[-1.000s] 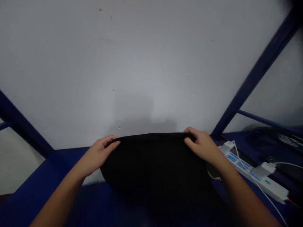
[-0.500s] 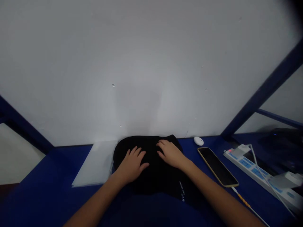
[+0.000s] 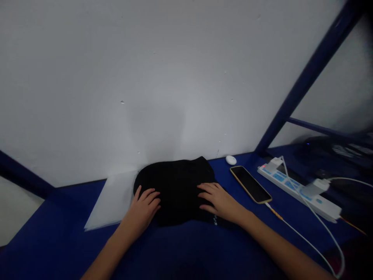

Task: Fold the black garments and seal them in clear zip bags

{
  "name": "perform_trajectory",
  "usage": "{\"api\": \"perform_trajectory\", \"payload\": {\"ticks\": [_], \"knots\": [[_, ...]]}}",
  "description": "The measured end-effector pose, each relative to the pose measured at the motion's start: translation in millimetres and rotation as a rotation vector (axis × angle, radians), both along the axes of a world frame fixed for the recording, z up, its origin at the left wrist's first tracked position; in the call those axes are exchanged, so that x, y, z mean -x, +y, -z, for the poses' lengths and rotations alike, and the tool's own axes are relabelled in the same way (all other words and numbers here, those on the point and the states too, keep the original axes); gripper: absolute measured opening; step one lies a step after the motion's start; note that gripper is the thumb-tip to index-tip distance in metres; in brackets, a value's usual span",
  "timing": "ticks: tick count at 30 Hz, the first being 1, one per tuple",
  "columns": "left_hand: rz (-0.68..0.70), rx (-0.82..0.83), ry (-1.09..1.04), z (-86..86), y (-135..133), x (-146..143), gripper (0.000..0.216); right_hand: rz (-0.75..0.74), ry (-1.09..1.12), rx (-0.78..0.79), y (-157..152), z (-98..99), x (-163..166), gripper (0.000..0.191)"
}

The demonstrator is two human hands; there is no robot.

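Observation:
A black cloth item (image 3: 177,186), perhaps a folded garment, lies flat on the blue tabletop (image 3: 180,249) against the wall. White lettering, partly hidden, shows near its lower right. My left hand (image 3: 142,210) rests on the cloth's left side, palm down with fingers spread. On the right side of the cloth lies my right hand (image 3: 220,200), its fingers stretched out and apart. Neither hand grips anything. Under the cloth's left edge, or right beside it, are white paper sheets (image 3: 107,202).
To the right lies a phone (image 3: 250,184) in a yellowish case, with a white charging cable (image 3: 300,235) plugged in. A small white oval object (image 3: 231,160) sits behind it. Farther right is a power strip (image 3: 300,190) with chargers. Blue frame posts (image 3: 303,81) slant up at the side.
My hands have moved apart, the left toward the cloth's left edge and the right toward its lower right. The camera view has turned slightly to the right.

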State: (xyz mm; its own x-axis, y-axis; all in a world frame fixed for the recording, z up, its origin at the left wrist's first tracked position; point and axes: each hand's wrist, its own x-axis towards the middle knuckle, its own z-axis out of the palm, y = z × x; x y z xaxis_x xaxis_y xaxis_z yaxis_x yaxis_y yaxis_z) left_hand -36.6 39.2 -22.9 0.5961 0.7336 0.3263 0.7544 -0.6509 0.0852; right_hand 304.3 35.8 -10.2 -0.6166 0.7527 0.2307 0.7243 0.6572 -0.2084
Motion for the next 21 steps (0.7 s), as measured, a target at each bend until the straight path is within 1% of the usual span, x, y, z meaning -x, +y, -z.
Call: {"api": "perform_trajectory", "payload": {"ticks": [1, 2, 3, 5, 7, 9, 11, 14, 16, 18, 20, 21], "knots": [[-0.001, -0.006, -0.018, 0.4, 1.3, 0.3, 0.022, -0.007, -0.015, -0.029, -0.4, 2.7, -0.3, 0.019], [-0.005, -0.005, -0.042, 0.0, 2.2, -0.3, 0.024, -0.021, -0.024, -0.054, -0.4, 4.1, -0.1, 0.017], [-0.013, 0.005, -0.071, -1.2, 2.5, -1.6, 0.025, -0.033, -0.028, -0.071, -0.4, 3.9, 0.4, 0.020], [-0.036, 0.042, -0.132, -5.2, 1.3, -4.5, 0.025, -0.032, -0.011, -0.090, -2.9, -2.1, 0.9, 0.023], [-0.043, 0.094, -0.180, -10.0, -2.6, -6.7, 0.026, -0.003, 0.026, -0.076, -10.4, -13.8, -0.4, 0.024], [-0.026, 0.155, -0.207, -15.2, -8.6, -7.4, 0.027, 0.019, 0.057, -0.016, -21.6, -28.0, -3.3, 0.023], [0.004, 0.237, -0.207, -22.1, -14.9, -6.6, 0.028, 0.005, 0.050, 0.082, -32.4, -40.8, -6.1, 0.020], [0.062, 0.384, -0.179, -38.7, -18.3, -3.5, 0.027, -0.030, 0.014, 0.214, -34.5, -52.4, -7.4, 0.018], [0.060, 0.456, -0.198, -52.4, -11.0, -1.2, 0.027, 0.011, 0.030, 0.240, -19.8, -53.5, -6.2, 0.022], [0.008, 0.460, -0.263, -62.9, 6.3, 0.6, 0.027, 0.120, 0.060, 0.176, 7.5, -49.0, -3.7, 0.025], [-0.079, 0.368, -0.315, -65.5, 31.5, 1.5, 0.028, 0.232, 0.044, 0.046, 41.3, -40.0, 0.1, 0.029], [-0.144, 0.282, -0.304, -63.5, 45.4, 1.7, 0.029, 0.263, 0.009, 0.009, 58.2, -34.4, 2.5, 0.034]]}}
